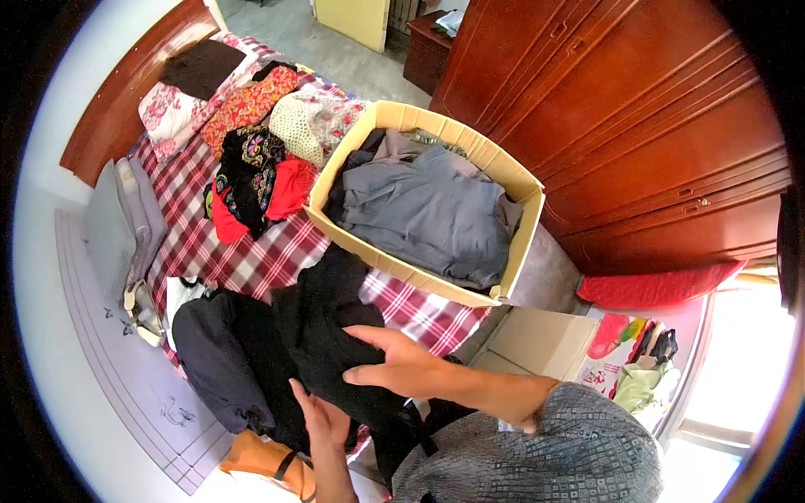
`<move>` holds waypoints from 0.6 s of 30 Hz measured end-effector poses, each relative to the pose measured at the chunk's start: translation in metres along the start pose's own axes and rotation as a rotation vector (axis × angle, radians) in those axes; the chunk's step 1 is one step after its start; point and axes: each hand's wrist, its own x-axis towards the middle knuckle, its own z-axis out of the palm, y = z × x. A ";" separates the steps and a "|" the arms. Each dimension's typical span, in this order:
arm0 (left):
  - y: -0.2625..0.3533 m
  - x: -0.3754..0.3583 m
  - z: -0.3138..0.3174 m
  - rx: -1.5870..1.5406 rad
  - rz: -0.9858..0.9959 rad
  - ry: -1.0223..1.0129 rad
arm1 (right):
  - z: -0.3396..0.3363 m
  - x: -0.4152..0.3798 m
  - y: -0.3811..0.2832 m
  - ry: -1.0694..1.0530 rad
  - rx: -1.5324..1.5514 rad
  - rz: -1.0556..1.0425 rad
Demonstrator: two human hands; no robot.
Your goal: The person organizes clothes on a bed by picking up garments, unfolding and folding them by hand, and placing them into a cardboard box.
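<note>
A black garment hangs bunched in front of me over the bed's near side; its exact kind is hard to make out. My right hand grips its right side, thumb and forefinger apart with cloth between them. Lower down, my left hand holds its bottom edge, fingers partly hidden by the cloth. Beside it on the left lies a dark navy garment, partly overlapped by black cloth. Beyond my hands stands an open cardboard box, with a grey knitted top lying uppermost among folded dark clothes.
A red plaid sheet covers the bed. Red and black patterned clothes and a whitish knit piece lie left of the box. An orange bag is at bottom left. A wooden wardrobe stands right.
</note>
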 end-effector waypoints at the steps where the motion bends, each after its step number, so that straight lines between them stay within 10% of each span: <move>1: -0.003 0.003 0.010 -0.164 -0.032 -0.037 | -0.005 -0.008 -0.013 -0.080 0.071 0.013; 6: 0.008 0.028 0.067 -0.325 0.132 -0.452 | -0.053 -0.046 -0.048 -0.017 -0.034 -0.061; 18: -0.029 0.131 0.111 -0.256 -0.147 -0.223 | -0.186 -0.070 -0.065 0.195 0.573 -0.022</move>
